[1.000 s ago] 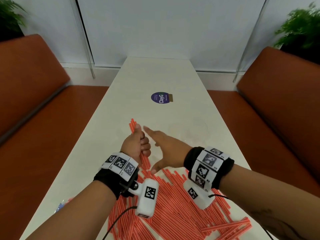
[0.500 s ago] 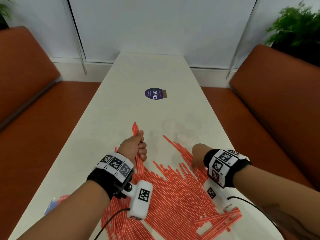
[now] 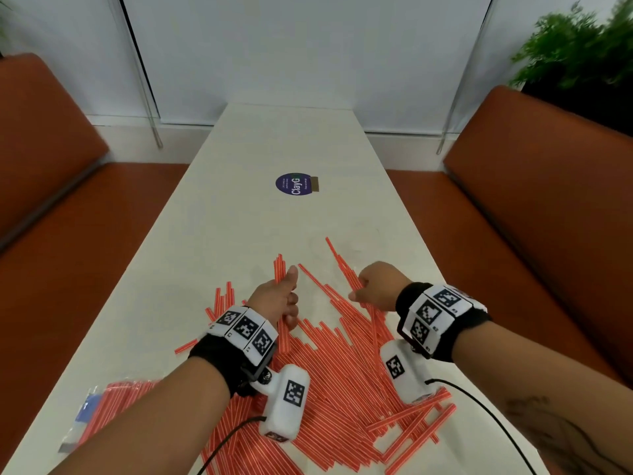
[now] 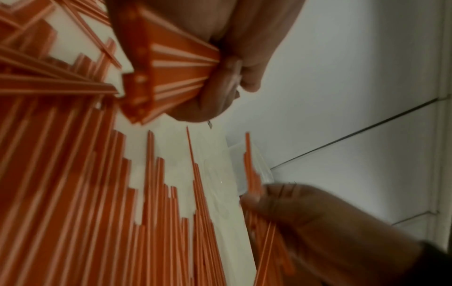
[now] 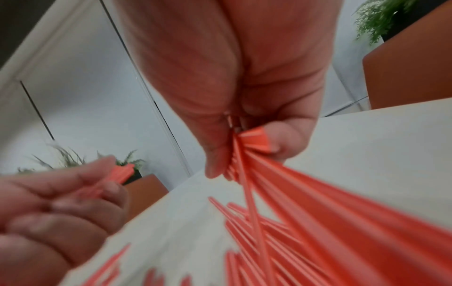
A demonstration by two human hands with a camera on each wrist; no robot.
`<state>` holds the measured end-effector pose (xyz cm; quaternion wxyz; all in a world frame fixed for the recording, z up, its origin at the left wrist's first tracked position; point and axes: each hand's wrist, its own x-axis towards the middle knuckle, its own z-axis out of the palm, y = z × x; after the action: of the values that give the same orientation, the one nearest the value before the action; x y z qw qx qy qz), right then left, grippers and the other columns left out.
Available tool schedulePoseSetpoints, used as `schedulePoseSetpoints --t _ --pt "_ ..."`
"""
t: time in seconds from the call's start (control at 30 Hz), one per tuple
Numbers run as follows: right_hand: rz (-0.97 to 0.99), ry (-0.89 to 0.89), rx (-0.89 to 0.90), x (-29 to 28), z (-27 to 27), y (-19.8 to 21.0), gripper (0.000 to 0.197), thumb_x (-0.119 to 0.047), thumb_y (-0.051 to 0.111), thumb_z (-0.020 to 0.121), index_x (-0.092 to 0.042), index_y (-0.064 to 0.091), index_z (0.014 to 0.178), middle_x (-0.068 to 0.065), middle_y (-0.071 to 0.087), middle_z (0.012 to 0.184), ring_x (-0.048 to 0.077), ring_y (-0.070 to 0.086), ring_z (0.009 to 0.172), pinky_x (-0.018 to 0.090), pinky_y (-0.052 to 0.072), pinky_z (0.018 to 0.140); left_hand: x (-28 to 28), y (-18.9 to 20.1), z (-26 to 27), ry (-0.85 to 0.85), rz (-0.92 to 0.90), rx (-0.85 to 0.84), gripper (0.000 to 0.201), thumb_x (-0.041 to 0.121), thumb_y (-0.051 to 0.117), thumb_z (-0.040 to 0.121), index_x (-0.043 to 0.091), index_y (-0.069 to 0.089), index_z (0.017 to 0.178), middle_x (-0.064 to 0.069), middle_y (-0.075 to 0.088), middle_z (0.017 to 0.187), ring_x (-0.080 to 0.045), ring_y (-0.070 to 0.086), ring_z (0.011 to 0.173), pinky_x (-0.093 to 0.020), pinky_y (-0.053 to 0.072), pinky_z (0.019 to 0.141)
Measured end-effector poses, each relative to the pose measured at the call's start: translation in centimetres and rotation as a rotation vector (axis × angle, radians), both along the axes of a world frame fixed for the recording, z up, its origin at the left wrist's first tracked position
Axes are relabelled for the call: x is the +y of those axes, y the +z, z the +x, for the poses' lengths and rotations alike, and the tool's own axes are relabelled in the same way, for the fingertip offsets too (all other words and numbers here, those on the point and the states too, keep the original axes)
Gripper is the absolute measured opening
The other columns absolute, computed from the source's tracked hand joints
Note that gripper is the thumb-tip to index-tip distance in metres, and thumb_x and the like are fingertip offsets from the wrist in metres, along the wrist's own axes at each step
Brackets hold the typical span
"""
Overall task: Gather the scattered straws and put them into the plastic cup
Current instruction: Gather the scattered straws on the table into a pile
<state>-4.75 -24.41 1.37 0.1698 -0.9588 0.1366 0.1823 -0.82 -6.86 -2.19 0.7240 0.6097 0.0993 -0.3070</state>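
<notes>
**Orange straws in both grips, cup near the right hand**

Orange-and-white striped straws (image 3: 342, 382) lie fanned across the near half of the white tabletop (image 3: 239, 217), most running lengthwise, a few crossed at the near right edge. My left hand (image 3: 279, 298) has its grip curled round a small bundle of straws (image 3: 280, 269), whose tips stick out beyond the thumb; the left wrist view shows the cut ends bunched in the fist. My right hand (image 3: 376, 284) has its grip pinched round several straws at the right side of the pile, fingers curled, the held straws slanting down to the heap in the right wrist view. The two hands are apart, neither touching the other.

Plastic cup (image 4: 247, 166): clear, seen only in the left wrist view, blurred, just beyond the right hand; whether it stands or lies I cannot tell. A packet of straws (image 3: 113, 402) lies at the near left edge. A round purple sticker (image 3: 294, 186) sits farther up the tabletop. Orange benches (image 3: 548, 207) flank both sides.
</notes>
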Motion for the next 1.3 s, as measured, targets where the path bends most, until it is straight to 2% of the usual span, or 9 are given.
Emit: schedulePoseSetpoints --t 0.13,0.27,0.4,0.5,0.63,0.8,1.03,1.17,1.3 --pt "0.185 0.073 -0.114 2.3 0.0 2.9 0.029 -0.027 0.057 0.091 -0.007 0.056 0.07 0.002 0.057 0.065 0.01 0.048 0.051 0.019 0.037 0.049 -1.6 0.9 -0.5 -0.07 0.047 -0.094 0.05 0.059 0.059 0.077 0.014 0.056 0.098 0.004 0.042 0.066 -0.005 0.034 0.043 -0.017 0.031 0.036" --pt "0.212 0.166 -0.137 5.2 1.1 3.4 0.031 -0.007 0.049 0.089 -0.011 0.048 0.058 0.001 0.048 0.057 0.011 0.044 0.049 0.019 0.034 0.046 -3.4 1.5 -0.9 -0.037 -0.003 -0.126 0.045 0.057 0.052 0.084 0.013 0.056 0.076 0.003 0.036 0.049 -0.007 0.028 0.039 -0.017 0.025 0.037" --pt "0.214 0.157 -0.163 5.7 2.1 2.8 0.023 -0.006 0.05 0.088 -0.007 0.056 0.066 0.002 0.05 0.062 0.011 0.043 0.052 0.02 0.035 0.048 -3.4 1.1 0.1 0.067 0.068 -0.247 0.04 0.047 0.046 0.092 0.008 0.053 0.093 -0.002 0.043 0.059 -0.011 0.032 0.043 -0.018 0.028 0.035" --pt "0.229 0.132 -0.225 5.9 2.6 2.1 0.034 -0.007 0.052 0.087 -0.013 0.04 0.055 0.0 0.043 0.058 0.011 0.039 0.052 0.02 0.03 0.048 -3.2 0.8 0.6 0.143 0.09 -0.301 0.026 0.039 0.047 0.094 0.016 0.051 0.082 -0.004 0.049 0.065 -0.014 0.037 0.044 -0.019 0.031 0.037" --pt "0.37 0.063 -0.281 6.1 2.9 1.7 0.008 -0.005 0.062 0.082 -0.007 0.054 0.079 0.005 0.049 0.069 0.016 0.044 0.061 0.023 0.035 0.054 -2.8 0.5 1.7 0.271 0.077 -0.28 0.02 0.031 0.047 0.095 0.022 0.046 0.077 -0.006 0.051 0.069 -0.018 0.043 0.049 -0.025 0.035 0.047" --pt "0.562 -0.006 -0.297 5.3 3.2 1.4 0.021 0.0 0.071 0.076 -0.009 0.065 0.093 -0.007 0.055 0.071 0.008 0.053 0.066 0.019 0.046 0.065 -2.5 -0.1 2.9 0.331 0.082 -0.252 0.03 0.031 0.041 0.097 0.011 0.053 0.078 -0.006 0.051 0.06 -0.017 0.048 0.044 -0.03 0.042 0.056" --pt "0.651 -0.045 -0.282 3.4 3.1 1.4 0.033 0.016 0.059 0.076 -0.014 0.051 0.064 0.008 0.061 0.076 0.021 0.062 0.067 0.034 0.052 0.064 -1.4 0.0 4.3 0.466 0.115 -0.184 0.038 0.033 0.039 0.098 0.017 0.052 0.066 -0.002 0.061 0.073 -0.017 0.051 0.059 -0.031 0.045 0.071" --pt "0.649 -0.049 -0.276 2.4 2.7 2.2 0.033 0.016 0.061 0.076 -0.013 0.05 0.065 0.026 0.065 0.093 0.02 0.057 0.061 0.028 0.047 0.056 -0.5 0.2 4.7 0.51 0.054 -0.158 0.031 0.028 0.039 0.098 0.005 0.057 0.088 -0.021 0.071 0.101 -0.033 0.064 0.09 -0.038 0.049 0.087" --pt "0.652 -0.106 -0.293 1.5 2.4 2.3 0.033 0.018 0.059 0.075 -0.011 0.05 0.063 0.029 0.065 0.099 0.025 0.058 0.068 0.026 0.046 0.055 -0.4 0.6 4.1 0.53 -0.186 -0.099 0.011 0.017 0.039 0.099 0.009 0.045 0.094 -0.005 0.053 0.07 -0.014 0.06 0.048 -0.035 0.056 0.063"
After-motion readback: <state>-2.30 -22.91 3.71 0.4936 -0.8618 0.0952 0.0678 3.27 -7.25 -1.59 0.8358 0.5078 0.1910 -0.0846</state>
